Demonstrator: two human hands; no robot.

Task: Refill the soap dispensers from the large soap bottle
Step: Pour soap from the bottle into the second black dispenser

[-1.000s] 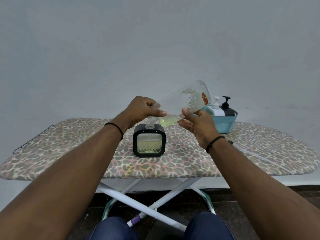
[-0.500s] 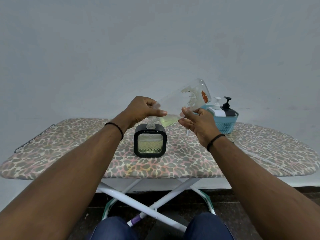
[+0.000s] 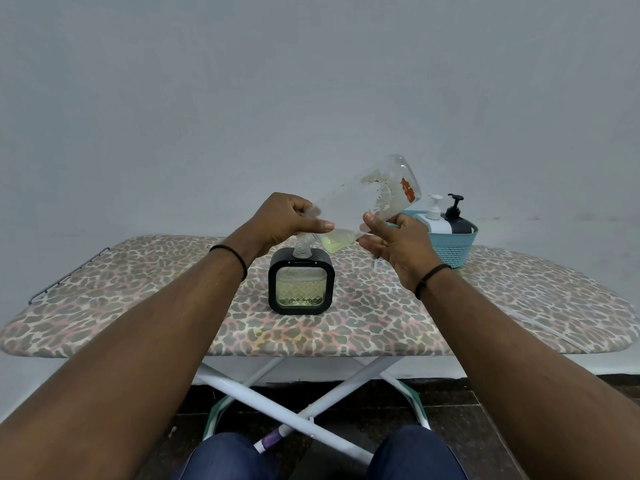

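Note:
A large clear soap bottle (image 3: 367, 199) is tipped steeply, base up to the right, a little yellow-green soap pooled near its neck. My left hand (image 3: 285, 220) grips the neck end above a clear ribbed spout that enters the top of a square black dispenser (image 3: 300, 282) with a patterned clear window. My right hand (image 3: 394, 242) holds the bottle's body from below, fingers curled round it. The dispenser stands on the leopard-print ironing board (image 3: 381, 323) and shows pale liquid in its lower part.
A teal basket (image 3: 450, 249) at the back right holds a white pump dispenser (image 3: 433, 216) and a black pump dispenser (image 3: 457, 216). A thin white tube lies on the board to the right. The board's white crossed legs and my knees are below.
The bottle's base has risen slightly, so it tilts a bit steeper. Both hands keep their hold and the dispenser has not moved.

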